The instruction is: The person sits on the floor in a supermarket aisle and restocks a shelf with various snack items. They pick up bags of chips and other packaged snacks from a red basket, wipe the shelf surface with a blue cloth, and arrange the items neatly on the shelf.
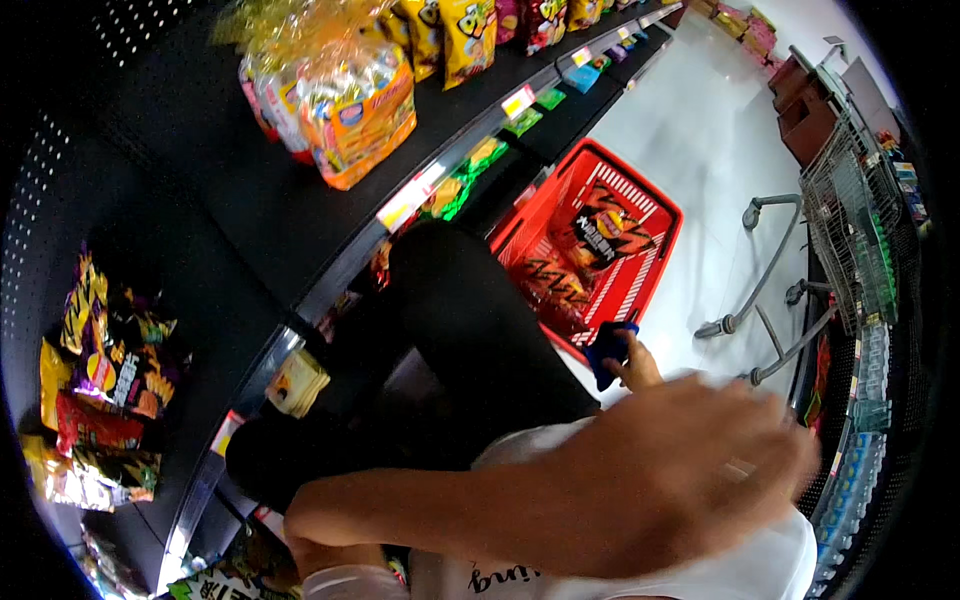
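Note:
My left forearm crosses in front of my chest, with my left hand (pixel 720 465) large, blurred and close to the camera; whether it holds anything cannot be made out. Partly behind it, my right hand (pixel 639 366) grips a small dark blue item (pixel 611 349), whose kind is unclear, beside the rim of a red plastic shopping basket (pixel 671 232). Inside the basket lie red-and-black Lay's chip bags (pixel 606 229). My knees in black trousers (pixel 480 300) are bent against the shelf front, between the basket and a pale packet (pixel 300 382) on the lower shelf.
On the black shelf (pixel 202 225) stand an orange snack multipack (pixel 364 124), yellow snack bags (pixel 469 37) and, at left, purple-and-black chip bags (pixel 120 375). A metal shopping cart (pixel 840 195) stands across the aisle floor (pixel 697 150). Bottled drinks (pixel 851 480) line the right side.

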### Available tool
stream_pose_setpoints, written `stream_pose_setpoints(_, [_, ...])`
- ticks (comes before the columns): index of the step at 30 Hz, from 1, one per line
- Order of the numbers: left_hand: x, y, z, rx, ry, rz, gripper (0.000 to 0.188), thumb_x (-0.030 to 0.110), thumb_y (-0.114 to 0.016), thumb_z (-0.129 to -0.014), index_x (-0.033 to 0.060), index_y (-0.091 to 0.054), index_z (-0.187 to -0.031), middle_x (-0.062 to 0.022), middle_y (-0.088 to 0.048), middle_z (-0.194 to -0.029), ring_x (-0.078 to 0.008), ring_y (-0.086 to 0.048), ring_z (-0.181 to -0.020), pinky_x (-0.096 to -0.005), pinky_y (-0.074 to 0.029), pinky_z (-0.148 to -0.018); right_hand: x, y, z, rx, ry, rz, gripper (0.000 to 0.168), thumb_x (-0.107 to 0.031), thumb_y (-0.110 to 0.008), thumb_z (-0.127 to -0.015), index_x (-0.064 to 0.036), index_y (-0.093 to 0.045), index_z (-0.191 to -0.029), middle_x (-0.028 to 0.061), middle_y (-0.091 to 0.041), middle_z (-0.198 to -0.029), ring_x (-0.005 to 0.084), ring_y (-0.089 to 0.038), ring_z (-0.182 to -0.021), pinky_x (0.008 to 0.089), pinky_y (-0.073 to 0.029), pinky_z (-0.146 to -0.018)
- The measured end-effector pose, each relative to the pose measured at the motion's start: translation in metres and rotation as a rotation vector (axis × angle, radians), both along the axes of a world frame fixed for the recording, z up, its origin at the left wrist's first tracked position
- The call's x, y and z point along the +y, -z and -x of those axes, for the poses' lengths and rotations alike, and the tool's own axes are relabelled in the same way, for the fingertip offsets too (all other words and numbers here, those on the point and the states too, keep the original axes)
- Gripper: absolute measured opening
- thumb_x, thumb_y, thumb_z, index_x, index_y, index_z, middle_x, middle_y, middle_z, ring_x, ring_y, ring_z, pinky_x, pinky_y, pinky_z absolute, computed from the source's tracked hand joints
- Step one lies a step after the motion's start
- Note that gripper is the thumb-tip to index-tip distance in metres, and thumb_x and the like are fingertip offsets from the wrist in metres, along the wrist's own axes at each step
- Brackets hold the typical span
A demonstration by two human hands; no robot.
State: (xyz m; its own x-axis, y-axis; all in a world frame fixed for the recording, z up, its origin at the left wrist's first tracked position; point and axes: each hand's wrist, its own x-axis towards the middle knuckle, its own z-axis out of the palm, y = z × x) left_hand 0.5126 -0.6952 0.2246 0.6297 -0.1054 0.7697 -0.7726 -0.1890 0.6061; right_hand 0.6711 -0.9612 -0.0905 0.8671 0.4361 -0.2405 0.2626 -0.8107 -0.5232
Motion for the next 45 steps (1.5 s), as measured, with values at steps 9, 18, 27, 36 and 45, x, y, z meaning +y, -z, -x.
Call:
stream_pose_setpoints(9, [-0.070,-0.029,0.002,-0.318,-0.420,0.208,0.018,0.024,-0.068,-0.092,0.0107,-0.060,-0.101,-0.0026,-0.054,-0.085,-0.0138,-0.057,-0.069,-0.0283,-0.046,-0.054,0.015,-0.050,-0.008,0.162,0.303,-0.363,0.031,0.005,-0.058,-0.084,0.000,-0.063,-0.113,0.0079,-0.066,-0.091,0.0136,-0.065,-0.069,0.0273,-0.057,-0.056])
stream_pose_setpoints(18, [-0.021,0.002,0.026,-0.473,-0.638,-0.207,0.022,0.030,-0.063,-0.096,0.0087,-0.060,-0.103,-0.0028,-0.057,-0.088,-0.0136,-0.060,-0.072,-0.0263,-0.045,-0.059,0.201,-0.172,-0.022,-0.120,-0.308,-0.895,0.029,0.001,-0.064,-0.096,-0.005,-0.062,-0.125,-0.0006,-0.054,-0.107,0.0071,-0.058,-0.094,0.0233,-0.047,-0.082])
stream_pose_setpoints(27, [0.095,0.104,0.035,-0.158,-0.458,-0.649,0.046,0.022,-0.059,-0.091,0.0009,-0.060,-0.132,-0.0071,-0.060,-0.099,-0.0191,-0.064,-0.086,-0.0339,-0.055,-0.078,0.394,-0.157,0.061,-0.296,-0.906,-0.357,0.063,-0.015,-0.073,-0.089,-0.024,-0.050,-0.147,0.0144,-0.056,-0.103,0.0353,-0.063,-0.096,0.0467,-0.056,-0.078])
stream_pose_setpoints(36, [0.126,0.154,0.035,0.087,-0.536,-0.583,0.047,0.017,-0.071,-0.088,0.0032,-0.060,-0.132,-0.0071,-0.061,-0.097,-0.0212,-0.065,-0.085,-0.0367,-0.055,-0.079,0.425,-0.143,0.068,-0.783,-1.146,-0.395,0.057,-0.026,-0.083,-0.072,-0.010,-0.067,-0.124,0.0083,-0.051,-0.115,0.0286,-0.052,-0.106,0.0352,-0.055,-0.085])
stream_pose_setpoints(45, [0.123,0.152,0.024,0.147,-0.578,-0.562,0.043,0.006,-0.078,-0.080,0.0081,-0.065,-0.121,-0.0044,-0.068,-0.088,-0.0213,-0.068,-0.074,-0.0344,-0.058,-0.068,0.434,-0.138,0.009,-0.862,-1.259,-0.476,0.015,-0.022,-0.064,-0.088,-0.007,-0.069,-0.088,0.0065,-0.057,-0.101,0.0276,-0.053,-0.106,0.0386,-0.054,-0.077])
